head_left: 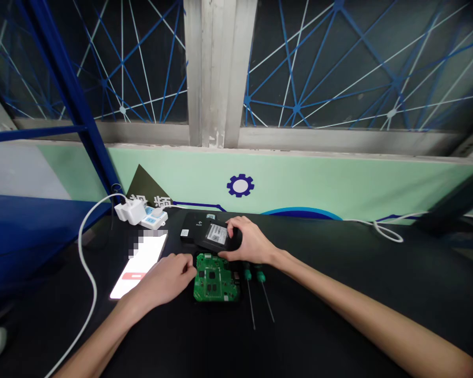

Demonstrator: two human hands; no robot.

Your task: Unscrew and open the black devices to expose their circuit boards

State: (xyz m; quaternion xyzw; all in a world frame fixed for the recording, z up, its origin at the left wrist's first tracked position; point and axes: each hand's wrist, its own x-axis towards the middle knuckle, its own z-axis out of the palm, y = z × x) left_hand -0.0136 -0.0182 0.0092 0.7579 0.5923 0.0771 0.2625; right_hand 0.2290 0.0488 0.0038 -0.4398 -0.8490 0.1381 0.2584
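Observation:
My right hand [252, 241] has its thumb and fingers closed on the end of a flat black block with a white printed label [217, 234]; its exact kind does not show. The block lies tilted over a black plastic case [191, 223]. My left hand [169, 278] is curled, its thumb and fingertips at the left edge of a green circuit board [213, 281], which lies just in front of the block. To the right of the board are two screwdrivers [248, 275] [261, 276] with green handles, their shafts pointing toward me.
Beyond my left hand lies a phone [142, 257] with a bright screen. Behind it stand a white charger plug [132, 211] and a power strip [154, 216]. A white cable [89, 262] runs down the left; another cable [388, 233] lies at the back right of the black table [339, 273].

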